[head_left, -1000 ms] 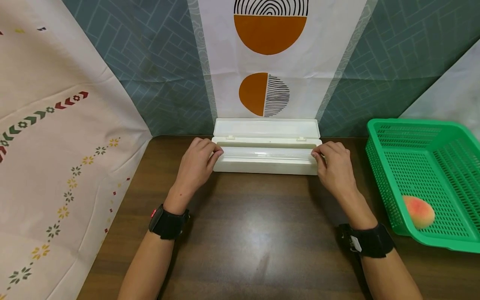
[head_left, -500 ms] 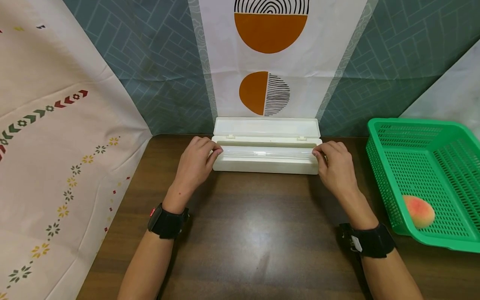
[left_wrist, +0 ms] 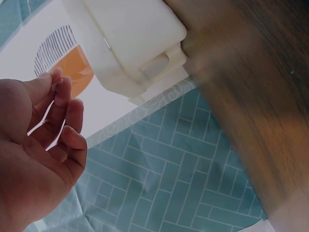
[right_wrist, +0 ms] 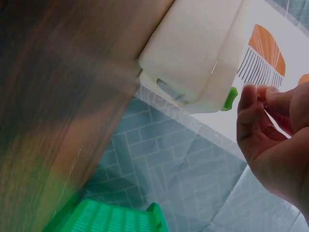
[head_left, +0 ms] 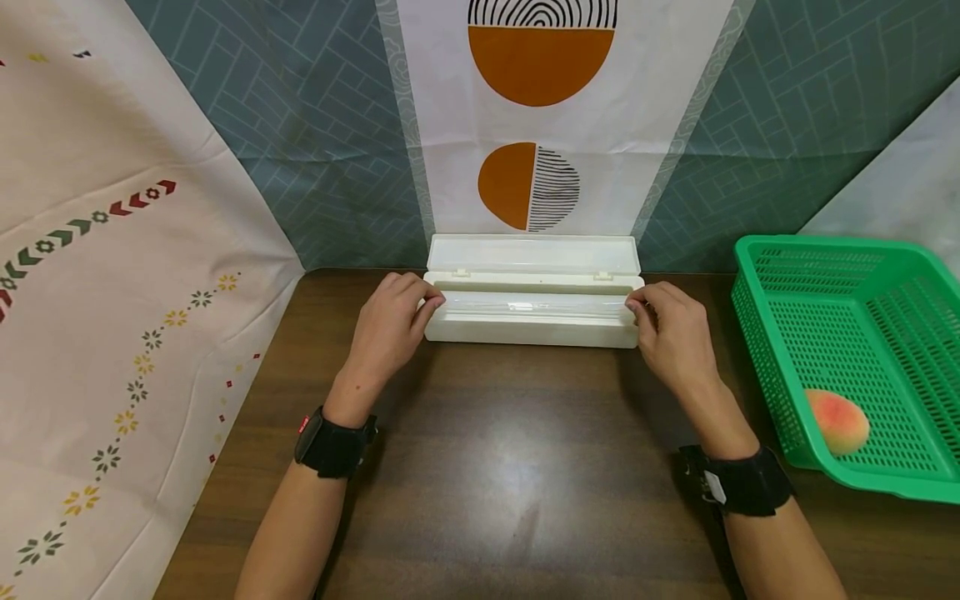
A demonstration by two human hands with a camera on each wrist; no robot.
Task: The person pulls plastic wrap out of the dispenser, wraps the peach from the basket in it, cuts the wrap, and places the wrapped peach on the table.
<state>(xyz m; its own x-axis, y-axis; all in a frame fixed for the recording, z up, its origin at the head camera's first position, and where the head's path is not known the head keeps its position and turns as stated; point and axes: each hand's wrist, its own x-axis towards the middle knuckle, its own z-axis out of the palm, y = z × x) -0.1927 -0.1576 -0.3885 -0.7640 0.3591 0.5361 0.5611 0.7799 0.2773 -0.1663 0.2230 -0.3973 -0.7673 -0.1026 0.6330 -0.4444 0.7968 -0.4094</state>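
box (head_left: 531, 333): white | basket (head_left: 881, 346): green | peach (head_left: 838, 423): blushed orange | table (head_left: 480, 483): brown, wood-grained | backdrop (head_left: 322, 133): teal, brick-patterned

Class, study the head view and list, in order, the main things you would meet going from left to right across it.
Pale flower-patterned cloth → the person's left grip → open white box → the person's right grip → green basket.

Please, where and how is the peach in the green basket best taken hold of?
Probably grip the peach round its middle, right hand coming from above: it is rounded, walls of the basket surround it, and the left one hides its left end.
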